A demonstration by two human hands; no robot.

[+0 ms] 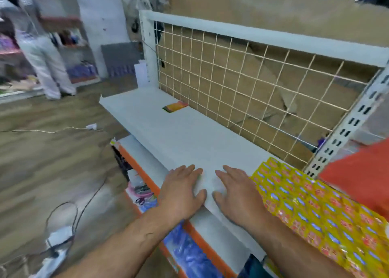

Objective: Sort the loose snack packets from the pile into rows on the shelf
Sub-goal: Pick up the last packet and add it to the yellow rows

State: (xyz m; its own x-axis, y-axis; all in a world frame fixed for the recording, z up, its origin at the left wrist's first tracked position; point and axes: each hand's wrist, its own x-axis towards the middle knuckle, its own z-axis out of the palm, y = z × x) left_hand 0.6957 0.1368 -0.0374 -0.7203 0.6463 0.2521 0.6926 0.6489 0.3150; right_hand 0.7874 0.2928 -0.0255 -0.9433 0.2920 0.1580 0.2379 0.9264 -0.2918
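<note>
The left hand [181, 191] and right hand [235, 193] are resting side by side on the shelf [168, 134], the packet pile [315, 210] lying just right, a lone packet [175, 107] lying back beside the wire grid [242, 84].

The left hand [182, 193] and the right hand [236, 195] are held side by side, palms down, near each other but apart, with the thumbs turned inward. The fingers [188, 170] are kept straight and slightly spread, and nothing is gripped. The bare left forearm [117, 246] is seen reaching in from 7 o'clock, the right forearm [294, 250] from 5 o'clock.
</note>
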